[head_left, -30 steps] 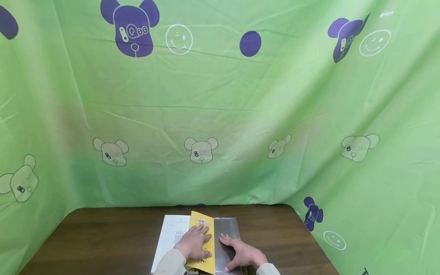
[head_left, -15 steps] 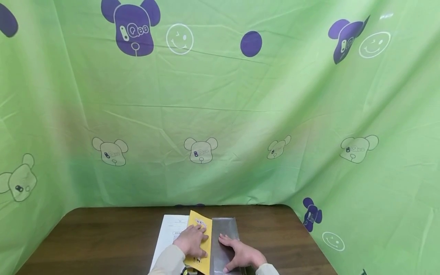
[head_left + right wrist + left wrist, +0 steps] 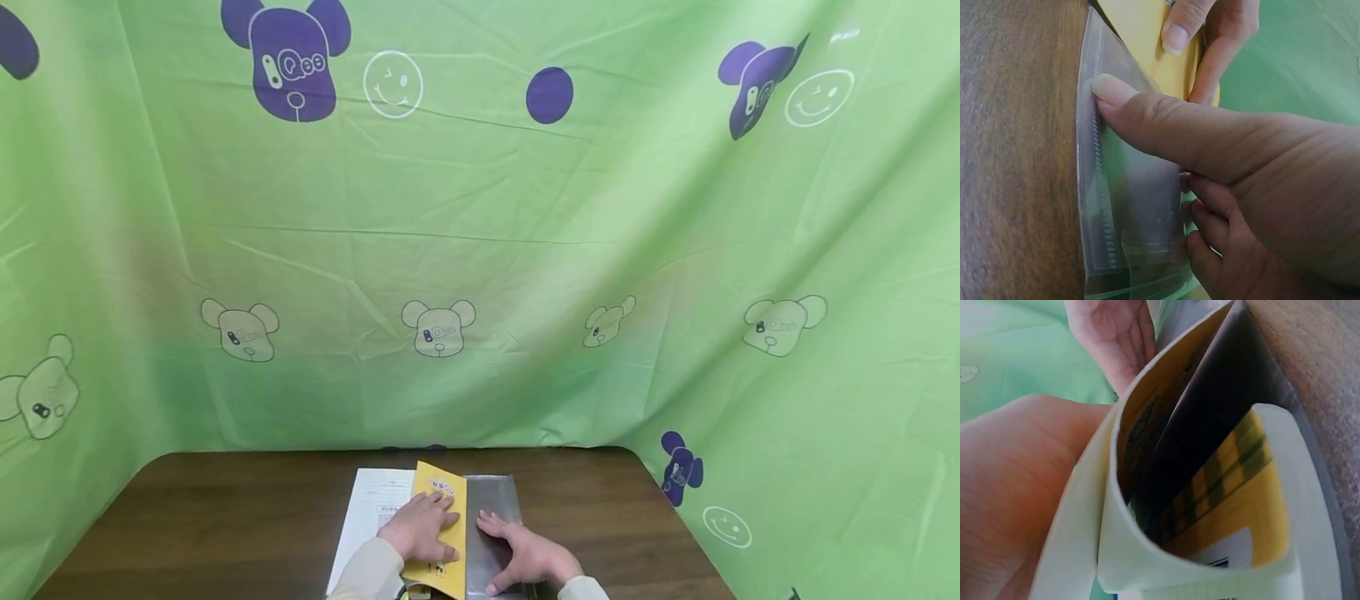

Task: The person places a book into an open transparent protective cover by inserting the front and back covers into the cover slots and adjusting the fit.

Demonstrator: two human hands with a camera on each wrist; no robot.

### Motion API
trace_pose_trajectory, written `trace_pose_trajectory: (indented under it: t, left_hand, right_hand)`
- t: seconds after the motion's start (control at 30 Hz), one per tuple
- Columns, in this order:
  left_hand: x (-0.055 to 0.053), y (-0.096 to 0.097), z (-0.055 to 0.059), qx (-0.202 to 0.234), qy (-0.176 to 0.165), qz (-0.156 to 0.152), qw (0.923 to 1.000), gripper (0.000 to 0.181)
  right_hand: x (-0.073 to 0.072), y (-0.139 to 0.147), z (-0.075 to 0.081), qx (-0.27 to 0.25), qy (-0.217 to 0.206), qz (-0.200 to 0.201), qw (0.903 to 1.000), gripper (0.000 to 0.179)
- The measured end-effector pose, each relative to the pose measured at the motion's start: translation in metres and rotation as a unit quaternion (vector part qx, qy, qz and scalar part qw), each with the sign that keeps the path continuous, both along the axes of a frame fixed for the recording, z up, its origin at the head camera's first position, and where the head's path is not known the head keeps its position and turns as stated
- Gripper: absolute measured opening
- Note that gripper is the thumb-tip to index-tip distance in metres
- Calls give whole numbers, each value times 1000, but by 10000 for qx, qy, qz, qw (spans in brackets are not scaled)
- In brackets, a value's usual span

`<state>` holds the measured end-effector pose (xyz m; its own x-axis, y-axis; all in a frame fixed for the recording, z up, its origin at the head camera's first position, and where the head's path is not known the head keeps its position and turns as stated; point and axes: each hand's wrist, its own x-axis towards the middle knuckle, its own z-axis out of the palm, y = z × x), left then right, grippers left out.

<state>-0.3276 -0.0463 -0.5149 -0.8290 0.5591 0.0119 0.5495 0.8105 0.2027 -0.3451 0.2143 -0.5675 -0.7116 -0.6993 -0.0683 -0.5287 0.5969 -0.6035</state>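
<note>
In the head view, my left hand [image 3: 422, 529] rests with fingers spread on the yellow cover [image 3: 441, 477] of a book. To its left lies a white printed page [image 3: 363, 517]. My right hand [image 3: 531, 556] presses its thumb and fingers on a clear plastic book sleeve [image 3: 492, 493], right of the yellow cover. The right wrist view shows that thumb on the sleeve's stitched-looking seam [image 3: 1102, 194]. The left wrist view looks into the curved cover, its yellow inside [image 3: 1235, 500] bent round a dark gap; part of a barcode shows at the bottom.
A brown wooden table [image 3: 225, 525] lies under the book and extends to both sides. A green cloth [image 3: 525, 375] with bear and smiley prints hangs behind and beside the table.
The yellow cover's right edge shifts slightly left, then back right, with my left hand moving a little on it. My right hand keeps its place on the plastic sleeve.
</note>
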Motion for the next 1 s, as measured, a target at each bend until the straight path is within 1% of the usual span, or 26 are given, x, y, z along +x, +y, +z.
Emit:
trace_pose_trajectory:
  t: [0.07,0.13,0.2,0.33,0.4,0.43,0.53,0.67,0.77,0.87,1.0]
  left_hand:
    - [0,0,-1,20,49,-17,10000,59]
    - [0,0,-2,26,99,-29,9999,60]
    - [0,0,-3,43,130,-38,9999,60]
    - [1,0,-7,101,231,-61,9997,62]
    - [1,1,-9,123,304,-62,9994,62]
    - [1,1,-9,135,333,-64,9993,62]
    - [2,1,-10,157,414,-73,9990,62]
    - [4,0,-11,125,456,-98,9988,77]
    - [6,-2,-11,47,461,-90,9989,89]
    - [7,-4,-10,-4,506,-67,9987,91]
    - [7,-7,-7,22,454,-2,9990,88]
  right_hand:
    - [0,0,0,10,7,-1,10000,91]
    - [2,-2,4,-97,-155,-107,9998,93]
    - [2,-3,3,-51,-205,-102,9997,96]
    - [-18,6,-27,-63,-79,64,9999,98]
    - [-27,11,-42,-173,-143,80,9997,99]
    - [-31,12,-47,-276,-226,35,9994,100]
    - [-39,16,-59,-256,-235,-6,9994,102]
    - [-40,17,-60,-207,-126,5,9997,102]
    - [-38,16,-57,-225,-89,0,9997,101]
    - [-39,16,-57,-239,-207,-47,9995,101]
    - [-42,17,-60,-247,-272,-4,9993,100]
